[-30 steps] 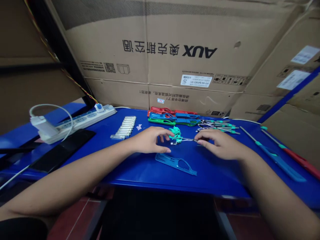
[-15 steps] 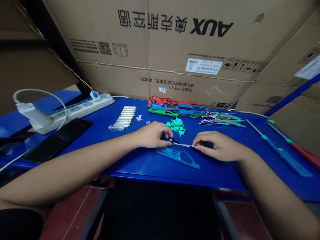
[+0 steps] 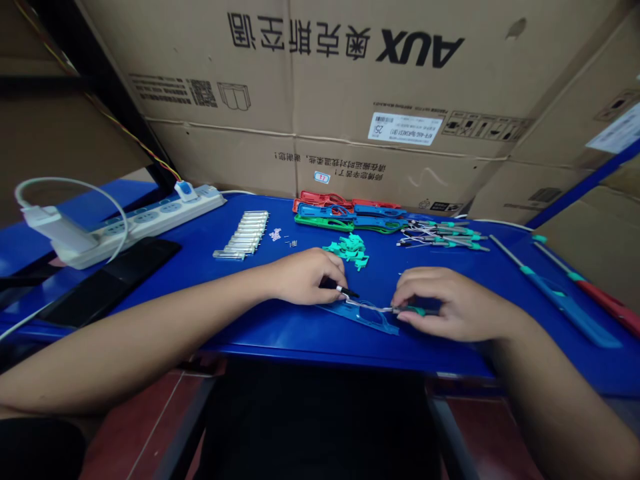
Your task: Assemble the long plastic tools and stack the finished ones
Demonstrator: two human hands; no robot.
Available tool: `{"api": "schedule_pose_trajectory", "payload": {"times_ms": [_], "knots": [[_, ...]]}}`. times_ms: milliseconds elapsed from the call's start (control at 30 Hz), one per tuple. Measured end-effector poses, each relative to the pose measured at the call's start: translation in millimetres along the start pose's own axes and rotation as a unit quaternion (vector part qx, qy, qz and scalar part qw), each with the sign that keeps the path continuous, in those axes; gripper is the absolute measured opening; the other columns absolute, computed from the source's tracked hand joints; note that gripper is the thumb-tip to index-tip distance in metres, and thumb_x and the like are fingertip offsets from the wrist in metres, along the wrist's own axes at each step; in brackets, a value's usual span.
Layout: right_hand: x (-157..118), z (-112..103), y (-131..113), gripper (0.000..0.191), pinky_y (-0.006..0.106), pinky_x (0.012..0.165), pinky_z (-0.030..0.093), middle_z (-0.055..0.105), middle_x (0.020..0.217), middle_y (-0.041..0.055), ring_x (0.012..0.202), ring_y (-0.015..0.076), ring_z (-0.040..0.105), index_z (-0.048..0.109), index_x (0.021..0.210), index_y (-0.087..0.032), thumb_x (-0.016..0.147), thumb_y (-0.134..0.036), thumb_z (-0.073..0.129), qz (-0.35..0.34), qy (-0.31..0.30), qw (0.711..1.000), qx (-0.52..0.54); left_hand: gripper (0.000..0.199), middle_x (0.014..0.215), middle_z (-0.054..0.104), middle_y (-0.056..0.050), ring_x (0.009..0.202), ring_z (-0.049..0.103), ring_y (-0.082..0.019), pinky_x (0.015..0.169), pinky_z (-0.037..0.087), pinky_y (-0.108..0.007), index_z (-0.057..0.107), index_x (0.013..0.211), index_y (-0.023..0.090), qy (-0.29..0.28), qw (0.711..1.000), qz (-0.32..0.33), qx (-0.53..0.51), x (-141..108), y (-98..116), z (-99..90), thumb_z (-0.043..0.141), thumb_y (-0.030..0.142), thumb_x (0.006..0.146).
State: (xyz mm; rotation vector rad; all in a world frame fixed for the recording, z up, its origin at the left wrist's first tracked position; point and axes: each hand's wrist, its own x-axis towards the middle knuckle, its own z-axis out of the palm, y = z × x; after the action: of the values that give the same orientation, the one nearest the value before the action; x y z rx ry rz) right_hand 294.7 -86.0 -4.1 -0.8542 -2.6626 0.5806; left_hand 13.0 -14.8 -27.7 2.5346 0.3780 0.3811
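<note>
My left hand [image 3: 313, 277] is closed on the end of a thin wire with a small black and white piece [image 3: 347, 292] on it. In my right hand [image 3: 440, 303] is a metal rod with a green collar [image 3: 415, 310], pinched between thumb and fingers. White wires [image 3: 370, 306] run from the rod's tip to the piece at my left hand. Just below the wires lies a blue plastic handle shell [image 3: 383, 323] with an oval opening, flat on the table and partly hidden by my left hand. Beyond my hands sits a heap of small green plastic parts [image 3: 353, 249].
Red, blue and green shells [image 3: 350, 213] are stacked by the cardboard [image 3: 320, 100]. Right of them lie wired rods [image 3: 445, 235]. Clear tubes [image 3: 245, 235], a power strip [image 3: 155, 217] and a black phone [image 3: 110, 280] are on the left; blue [image 3: 570, 303] and red [image 3: 610, 300] handled rods lie right.
Both hands have come slightly nearer to me, and the wires now pass over the blue shell. The rod with its green collar shows more in my right hand. The view has shifted a little.
</note>
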Motion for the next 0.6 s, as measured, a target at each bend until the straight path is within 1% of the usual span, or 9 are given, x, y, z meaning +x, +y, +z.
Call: {"api": "schedule_pose_trajectory", "payload": {"times_ms": [67,133,233,367,467,600], "knots": [[-3.1,5.4,-5.7,0.009,0.029,0.074,0.047,0.068,0.088,0.0027,0.081,0.0146,0.061,0.066,0.096,-0.021,0.092,-0.025,0.059,-0.001,-0.019,1.000,-0.023,0.013,0.089,0.071,-0.005,0.083,0.066,-0.016,0.078,0.053,-0.029,0.076,0.094,0.019,-0.020,1.000,0.005,0.002,-1.3,3.1,-1.7,0.066,0.021,0.086],[-7.5,11.6,-12.0,0.010,0.031,0.074,0.046,0.067,0.086,0.0019,0.079,0.0153,0.060,0.066,0.095,-0.022,0.092,-0.024,0.057,0.012,-0.033,0.998,-0.056,0.012,0.089,0.071,-0.004,0.082,0.065,-0.016,0.076,0.053,-0.028,0.076,0.094,0.019,-0.033,0.999,0.005,0.004,-2.5,6.7,-3.6,0.068,0.024,0.087],[-16.2,20.6,-22.3,0.011,0.031,0.071,0.044,0.066,0.085,0.0016,0.076,0.0156,0.057,0.065,0.095,-0.023,0.093,-0.024,0.054,0.040,-0.024,0.994,-0.102,0.012,0.090,0.071,-0.004,0.083,0.065,-0.015,0.076,0.052,-0.028,0.077,0.095,0.020,-0.035,0.999,0.009,0.002,-3.9,12.1,-5.7,0.068,0.027,0.089],[-26.5,32.6,-33.4,0.014,0.031,0.069,0.043,0.065,0.083,0.0026,0.073,0.0161,0.056,0.065,0.096,-0.023,0.095,-0.026,0.052,0.051,-0.005,0.987,-0.151,0.014,0.092,0.072,-0.004,0.086,0.066,-0.015,0.078,0.052,-0.028,0.077,0.098,0.020,-0.032,0.999,0.028,0.023,-4.8,16.7,-4.3,0.067,0.026,0.090],[-28.2,41.1,-34.8,0.018,0.032,0.069,0.043,0.065,0.083,0.0034,0.073,0.0171,0.056,0.067,0.097,-0.022,0.096,-0.025,0.050,0.058,0.002,0.981,-0.186,0.016,0.093,0.072,-0.005,0.088,0.066,-0.016,0.079,0.052,-0.029,0.077,0.100,0.021,-0.029,0.997,0.036,0.054,-4.8,16.7,-0.8,0.065,0.027,0.091],[-23.3,43.6,-26.4,0.022,0.034,0.074,0.046,0.068,0.088,0.0047,0.080,0.0193,0.060,0.069,0.100,-0.021,0.098,-0.026,0.047,0.082,0.014,0.973,-0.213,0.018,0.092,0.072,-0.005,0.086,0.067,-0.017,0.077,0.053,-0.029,0.078,0.101,0.021,-0.010,0.995,0.007,0.101,-4.1,10.6,2.2,0.064,0.027,0.091]]}}
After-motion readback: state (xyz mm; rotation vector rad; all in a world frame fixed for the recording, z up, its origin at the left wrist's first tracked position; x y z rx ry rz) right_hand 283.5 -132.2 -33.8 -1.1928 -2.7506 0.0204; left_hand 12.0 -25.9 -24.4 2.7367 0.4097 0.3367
